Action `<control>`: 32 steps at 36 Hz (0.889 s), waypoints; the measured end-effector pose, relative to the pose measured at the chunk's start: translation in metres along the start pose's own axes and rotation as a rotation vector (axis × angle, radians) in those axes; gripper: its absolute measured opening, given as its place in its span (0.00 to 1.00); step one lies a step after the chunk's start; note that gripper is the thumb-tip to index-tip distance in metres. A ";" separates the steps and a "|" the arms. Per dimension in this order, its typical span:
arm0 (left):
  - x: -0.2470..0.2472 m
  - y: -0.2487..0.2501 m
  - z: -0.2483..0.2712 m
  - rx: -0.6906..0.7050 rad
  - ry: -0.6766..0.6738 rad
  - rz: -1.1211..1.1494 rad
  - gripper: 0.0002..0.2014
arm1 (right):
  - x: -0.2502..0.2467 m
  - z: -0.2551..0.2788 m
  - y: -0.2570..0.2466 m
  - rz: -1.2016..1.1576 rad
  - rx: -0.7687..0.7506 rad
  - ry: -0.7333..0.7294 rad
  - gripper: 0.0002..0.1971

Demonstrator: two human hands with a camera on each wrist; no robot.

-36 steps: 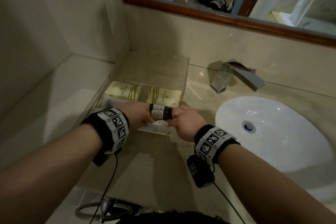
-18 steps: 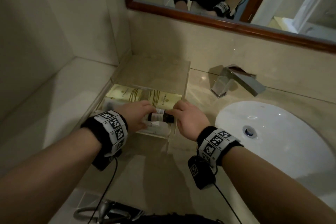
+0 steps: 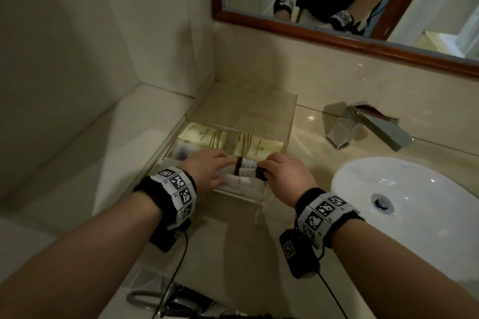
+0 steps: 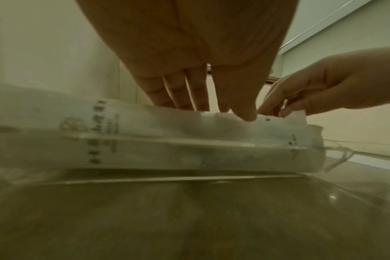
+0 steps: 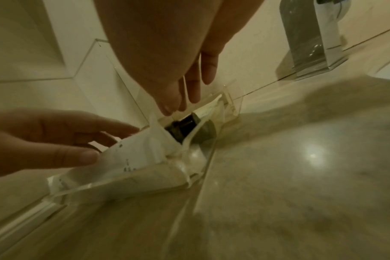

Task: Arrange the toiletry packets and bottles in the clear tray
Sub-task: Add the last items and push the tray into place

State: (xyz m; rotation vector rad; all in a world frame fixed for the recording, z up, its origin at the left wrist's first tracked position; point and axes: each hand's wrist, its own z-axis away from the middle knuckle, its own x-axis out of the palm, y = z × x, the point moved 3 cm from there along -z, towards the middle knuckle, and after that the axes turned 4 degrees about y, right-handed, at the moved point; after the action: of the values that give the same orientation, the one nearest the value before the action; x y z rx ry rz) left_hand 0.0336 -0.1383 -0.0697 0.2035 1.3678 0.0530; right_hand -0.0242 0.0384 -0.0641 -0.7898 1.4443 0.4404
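Note:
The clear tray (image 3: 281, 124) stands in the counter's left corner. Two yellow packets (image 3: 204, 134) (image 3: 256, 149) lie flat across its middle. Two small dark-capped bottles (image 3: 246, 167) lie on their sides nearer me, on white packets (image 3: 242, 185) at the front wall. My left hand (image 3: 226, 164) reaches in with straight fingers (image 4: 198, 98) resting on a white packet (image 4: 145, 130) and the bottles' left ends. My right hand (image 3: 264, 167) touches the dark caps (image 5: 181, 125) with straight fingers (image 5: 208, 70). Neither hand grips anything.
A white basin (image 3: 414, 204) and a chrome faucet (image 3: 368, 129) lie to the right of the tray. A wood-framed mirror (image 3: 337, 36) hangs above. A tiled wall and a pale ledge (image 3: 103, 153) close off the left. Metal hardware (image 3: 166, 300) shows below the counter edge.
A second ago both hands held a bottle just above the tray's front. It has since been lowered into the tray, and the fingers have loosened to rest on it.

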 end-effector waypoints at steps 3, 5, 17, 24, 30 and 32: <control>0.002 -0.006 0.000 0.007 0.022 -0.012 0.26 | 0.001 -0.006 0.000 -0.047 0.080 -0.078 0.15; 0.002 -0.001 -0.003 0.060 0.027 -0.009 0.25 | 0.003 -0.009 -0.001 -0.076 0.116 -0.098 0.15; 0.012 0.009 -0.014 0.146 0.065 0.088 0.22 | 0.009 -0.012 0.000 -0.176 0.204 -0.152 0.16; 0.014 0.008 -0.015 0.129 0.042 0.080 0.22 | 0.008 -0.009 0.002 -0.245 0.218 -0.076 0.12; 0.003 0.007 -0.015 0.066 0.080 0.111 0.21 | 0.011 -0.005 0.010 -0.243 0.195 -0.019 0.06; 0.000 0.002 -0.014 0.038 0.081 0.125 0.22 | 0.013 -0.004 0.012 -0.250 0.199 -0.009 0.07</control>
State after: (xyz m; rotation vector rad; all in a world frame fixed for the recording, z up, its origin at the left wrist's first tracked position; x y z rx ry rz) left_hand 0.0196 -0.1348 -0.0722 0.3213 1.4368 0.1407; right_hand -0.0341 0.0409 -0.0788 -0.7931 1.3365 0.1075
